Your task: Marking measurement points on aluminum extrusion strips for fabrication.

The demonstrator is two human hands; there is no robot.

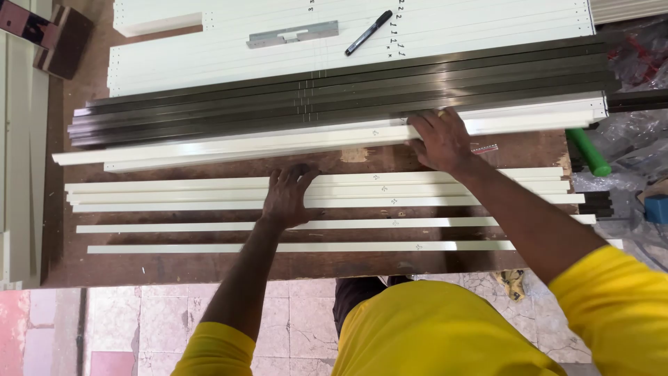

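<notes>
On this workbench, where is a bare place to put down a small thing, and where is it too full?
Free: the brown strip of the workbench between the nearest cream strip and the front edge; also the bare corner left of the white panels. Crowded: the middle, where the left hand and right hand rest on cream strips, beside the dark metal bars.

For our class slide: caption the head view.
Both hands, left hand and right hand, press on cream strips lying beside dark metal bars on a workbench.
</notes>
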